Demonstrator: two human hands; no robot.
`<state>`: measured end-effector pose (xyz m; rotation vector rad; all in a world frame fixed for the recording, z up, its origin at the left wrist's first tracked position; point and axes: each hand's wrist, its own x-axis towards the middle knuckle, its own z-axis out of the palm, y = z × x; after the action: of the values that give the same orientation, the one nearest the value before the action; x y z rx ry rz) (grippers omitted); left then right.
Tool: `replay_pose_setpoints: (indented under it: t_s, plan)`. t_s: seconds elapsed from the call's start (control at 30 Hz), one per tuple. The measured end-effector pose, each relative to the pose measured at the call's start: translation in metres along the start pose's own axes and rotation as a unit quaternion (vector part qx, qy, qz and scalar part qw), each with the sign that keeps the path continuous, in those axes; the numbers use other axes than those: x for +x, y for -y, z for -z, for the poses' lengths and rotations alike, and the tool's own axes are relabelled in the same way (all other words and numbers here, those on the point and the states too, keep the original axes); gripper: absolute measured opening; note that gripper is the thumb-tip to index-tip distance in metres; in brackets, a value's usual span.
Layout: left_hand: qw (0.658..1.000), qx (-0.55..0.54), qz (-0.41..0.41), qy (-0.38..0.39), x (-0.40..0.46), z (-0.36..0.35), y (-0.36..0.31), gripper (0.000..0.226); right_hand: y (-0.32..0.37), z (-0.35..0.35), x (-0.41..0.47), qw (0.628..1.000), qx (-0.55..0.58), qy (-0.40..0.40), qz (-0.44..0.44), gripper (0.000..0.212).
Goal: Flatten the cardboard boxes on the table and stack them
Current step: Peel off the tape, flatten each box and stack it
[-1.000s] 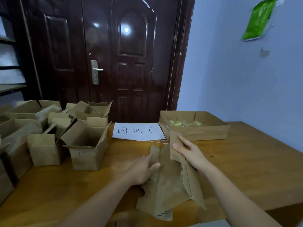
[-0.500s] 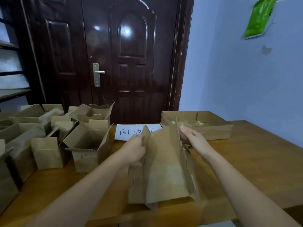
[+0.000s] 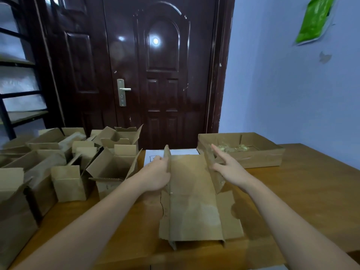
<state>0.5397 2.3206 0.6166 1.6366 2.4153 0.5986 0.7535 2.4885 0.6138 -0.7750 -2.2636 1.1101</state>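
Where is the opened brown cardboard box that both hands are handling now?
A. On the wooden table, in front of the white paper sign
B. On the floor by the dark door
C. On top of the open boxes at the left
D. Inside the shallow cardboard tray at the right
A: the opened brown cardboard box lies on the wooden table, between the left hand and right hand, and partly covers the white paper sign.

- Left hand [image 3: 155, 176]: bare, no glove, ring or watch showing.
- Right hand [image 3: 231, 168]: bare likewise.
- Both forearms run bare to the lower frame edge; no sleeve shows in view.
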Motion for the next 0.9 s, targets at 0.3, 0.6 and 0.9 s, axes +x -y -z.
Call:
replay_pose_setpoints:
  t_s: [0.3,0.6,0.9]
  plan:
    - [1.0,-0.027,0.011,0.011,0.004,-0.035,0.025,0.053,-0.038,0.0,0.004,0.994,-0.074,0.054,-0.055,0.058]
    - [0.997,-0.048,0.026,0.052,0.007,-0.078,0.026,0.072,-0.073,0.005,0.005,0.987,-0.109,0.041,-0.114,0.046]
    - [0.988,0.104,0.04,0.108,0.01,-0.107,0.019,0.096,-0.09,-0.009,-0.002,0.979,-0.171,0.08,-0.07,0.081]
